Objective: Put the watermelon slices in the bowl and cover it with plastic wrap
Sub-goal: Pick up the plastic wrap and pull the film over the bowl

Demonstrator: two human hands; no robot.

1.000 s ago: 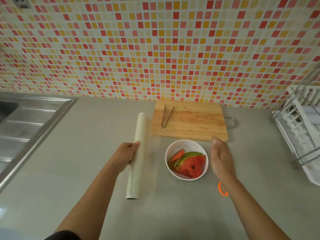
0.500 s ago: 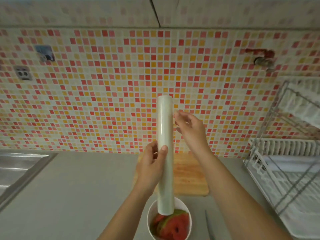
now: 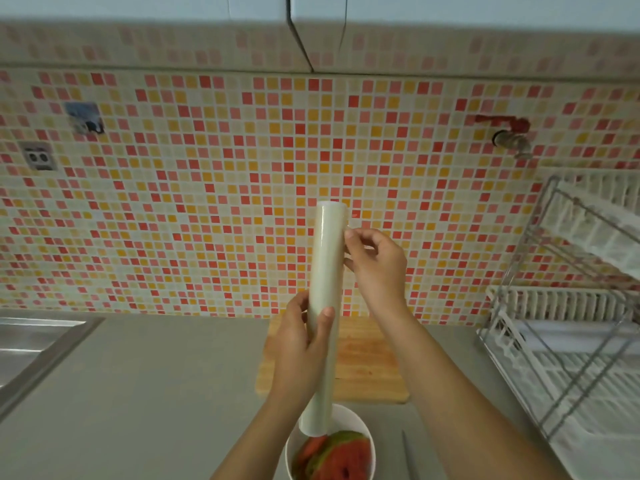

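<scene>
Mosaic-tiled wall behind a grey worktop (image 3: 156,393). Plastic wrap roll (image 3: 325,292) stands upright, long axis vertical, above the bowl (image 3: 367,441) of watermelon slices (image 3: 339,459) at the near edge. Left hand (image 3: 301,344) wraps its lower half; right hand (image 3: 377,261), fingertips pinched at the roll's upper right flank (probably seeking the film's edge), is nearer the top.

A single head-worn wide-angle view is aimed forward and slightly down at a tiled wall (image 3: 214,188), seen from close behind the raised hands. The countertop (image 3: 166,393) is framed below the grip, cabinets (image 3: 173,8) above it. Only one view is provided, so nothing is shared.
</scene>
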